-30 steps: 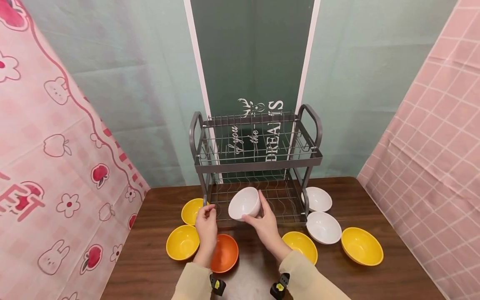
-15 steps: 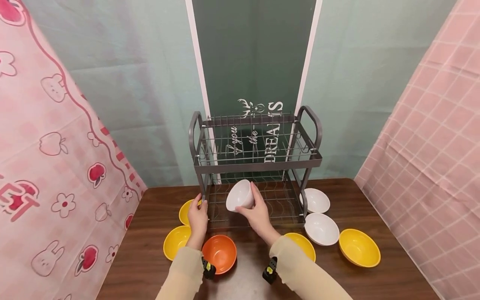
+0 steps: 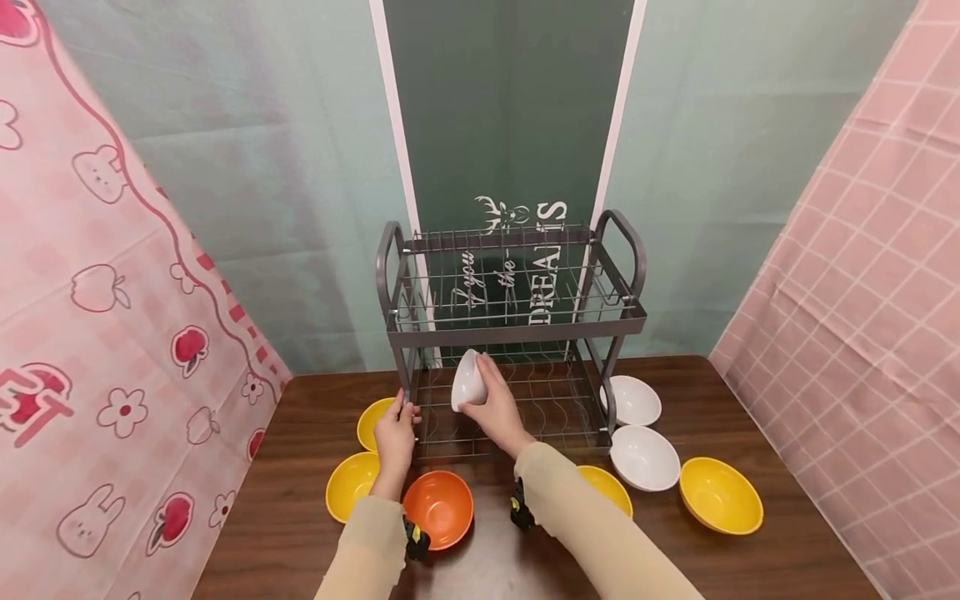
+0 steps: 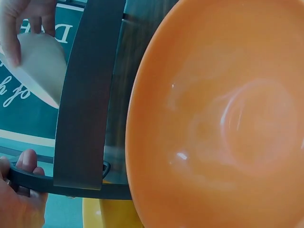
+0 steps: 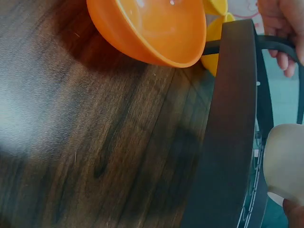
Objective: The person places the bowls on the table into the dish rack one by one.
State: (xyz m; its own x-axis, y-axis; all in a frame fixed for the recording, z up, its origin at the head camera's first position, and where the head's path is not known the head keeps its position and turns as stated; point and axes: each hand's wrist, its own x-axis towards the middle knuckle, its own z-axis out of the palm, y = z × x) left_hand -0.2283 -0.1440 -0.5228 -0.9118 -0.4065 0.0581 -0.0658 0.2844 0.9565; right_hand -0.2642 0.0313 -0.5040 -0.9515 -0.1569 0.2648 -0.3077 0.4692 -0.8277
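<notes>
My right hand (image 3: 498, 414) pinches a white bowl (image 3: 466, 383) by its rim, thumb on one side and fingers on the other. The bowl is tipped steeply on edge, over the lower tier of a grey two-tier dish rack (image 3: 517, 336). At the rack's left front post, my left hand (image 3: 395, 437) grips the frame; in the left wrist view its fingers (image 4: 28, 161) curl round the dark bar. An orange bowl (image 3: 439, 510) sits on the table just right of the left wrist. Whether the white bowl touches the lower wires cannot be told.
Two yellow bowls (image 3: 352, 486) stand left of the rack, partly behind the left hand. To the right are two white bowls (image 3: 645, 458) and a yellow bowl (image 3: 722, 496). Another yellow bowl (image 3: 606, 492) is partly covered by the right sleeve. Curtains hang behind the wooden table (image 3: 795, 533).
My right hand has carried the white bowl left and farther in over the lower tier, turning it more onto its edge. The left hand has moved left onto the rack's post.
</notes>
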